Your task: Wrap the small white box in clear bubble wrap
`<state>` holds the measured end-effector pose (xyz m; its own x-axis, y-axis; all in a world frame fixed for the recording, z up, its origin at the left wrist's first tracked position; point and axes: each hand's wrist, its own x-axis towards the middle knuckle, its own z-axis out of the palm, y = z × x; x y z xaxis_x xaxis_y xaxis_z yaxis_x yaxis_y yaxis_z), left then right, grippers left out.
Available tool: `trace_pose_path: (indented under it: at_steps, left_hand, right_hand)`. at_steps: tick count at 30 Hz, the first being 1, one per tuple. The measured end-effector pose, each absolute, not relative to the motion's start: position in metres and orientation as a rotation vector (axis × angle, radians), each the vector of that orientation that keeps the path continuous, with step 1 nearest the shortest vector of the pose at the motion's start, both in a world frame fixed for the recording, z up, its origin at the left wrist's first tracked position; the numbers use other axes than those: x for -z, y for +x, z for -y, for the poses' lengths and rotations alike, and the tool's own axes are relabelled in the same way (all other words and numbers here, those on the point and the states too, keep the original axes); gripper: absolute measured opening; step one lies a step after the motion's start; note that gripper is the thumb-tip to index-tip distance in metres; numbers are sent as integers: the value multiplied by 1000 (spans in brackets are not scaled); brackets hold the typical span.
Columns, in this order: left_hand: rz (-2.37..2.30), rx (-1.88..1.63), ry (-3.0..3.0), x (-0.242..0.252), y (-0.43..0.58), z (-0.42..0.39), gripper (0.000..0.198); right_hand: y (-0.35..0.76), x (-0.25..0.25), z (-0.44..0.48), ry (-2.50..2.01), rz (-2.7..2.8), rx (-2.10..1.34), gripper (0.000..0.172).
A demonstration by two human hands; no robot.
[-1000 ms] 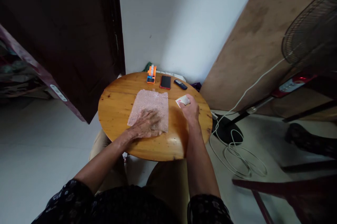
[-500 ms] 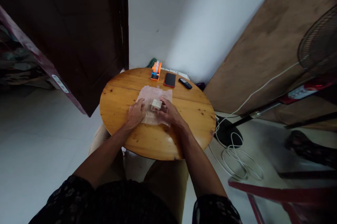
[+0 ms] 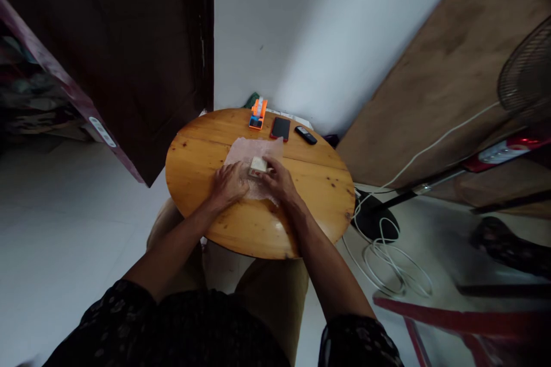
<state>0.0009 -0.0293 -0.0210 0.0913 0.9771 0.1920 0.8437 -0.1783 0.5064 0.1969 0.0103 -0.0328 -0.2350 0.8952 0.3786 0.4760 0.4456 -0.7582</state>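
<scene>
A small white box (image 3: 259,165) with red marks on its front side sits on a sheet of bubble wrap (image 3: 241,150) on the round wooden table (image 3: 193,172). My right hand (image 3: 280,180) has its fingers and thumb closed on the box's right end. On the left part of the wrap rests my left hand (image 3: 228,184), palm down, with fingers stretched toward the box and thumb apart. The palm covers the wrap's lower left edge.
Behind the wrap stand an orange tape dispenser (image 3: 258,114), a dark phone with a red edge (image 3: 280,128) and a black handset (image 3: 305,135). A standing fan (image 3: 527,77) and its looped white cable (image 3: 387,252) are right of the table. A dark door (image 3: 142,68) is at left.
My left hand has moved right, farther over the wrap and closer to the box. The box has turned or tilted slightly, and my right fingers have closed in on it.
</scene>
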Motion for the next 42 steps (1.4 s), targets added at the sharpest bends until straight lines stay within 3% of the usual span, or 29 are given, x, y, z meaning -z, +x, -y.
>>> trace_pose_path:
  at_steps: [13,22,27,30,35,39,42]
  left_hand:
    - [-1735,-804,2142,16,-3,30,60]
    - [-1506,-641,2433,7,-27,64,66]
    - [-1445,-723,2504,8,-19,67,37]
    - [-1442,-814,2450,5,-11,54,22]
    - [-1528,-967,2214,-8,0,16,9]
    - [-1532,-1011,1986,-9,6,-10,5]
    - [-1449,-1103,1869,-1,8,-16,4]
  right_hand:
    - [198,31,-8,-1207,1983,-681,68]
    - [198,32,-8,-1219,2031,-564,68]
    - [196,31,-6,-1212,2011,-592,68]
    - [199,28,-6,-1165,1901,-788,72]
    - [214,13,-4,-1026,1589,-1135,59]
    - [212,8,0,-1067,1532,-1144,63]
    - [202,10,0,-1131,1489,-1088,43]
